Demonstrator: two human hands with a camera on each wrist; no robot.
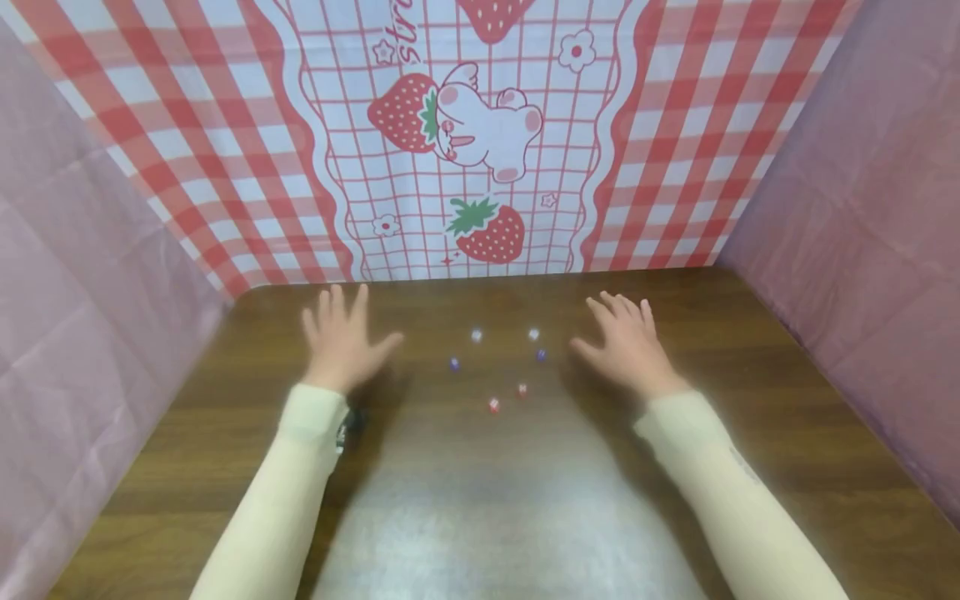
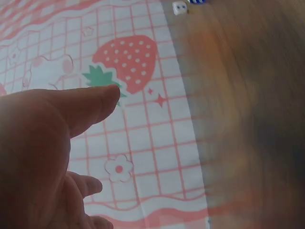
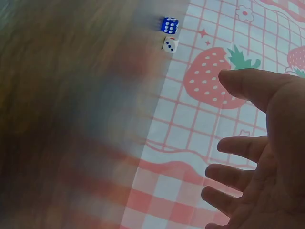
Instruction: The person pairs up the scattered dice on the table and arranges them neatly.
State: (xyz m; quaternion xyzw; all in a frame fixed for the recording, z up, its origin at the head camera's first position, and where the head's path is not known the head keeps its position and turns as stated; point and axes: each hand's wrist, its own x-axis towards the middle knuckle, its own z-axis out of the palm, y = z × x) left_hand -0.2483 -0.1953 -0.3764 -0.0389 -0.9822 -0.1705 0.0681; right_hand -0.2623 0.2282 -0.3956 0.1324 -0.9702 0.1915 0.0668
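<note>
Several small dice lie on the brown wooden table between the hands in the head view: a white die [image 1: 476,335] and another white die [image 1: 533,334] at the back, a blue die [image 1: 454,364] and a second blue die [image 1: 541,355] in front of them, and a red die [image 1: 494,405] with another red die [image 1: 522,389] nearest. My left hand [image 1: 341,342], fingers spread, is left of the dice and holds nothing. On the other side, my right hand [image 1: 626,348] has its fingers apart and holds nothing. A white die [image 3: 170,45] shows in the right wrist view.
Behind the table [image 1: 480,492] hangs a red-and-white checked cloth [image 1: 690,125] with strawberries and a cartoon animal. Pink fabric [image 1: 67,300] stands along the left side, and more pink fabric [image 1: 870,250] along the right.
</note>
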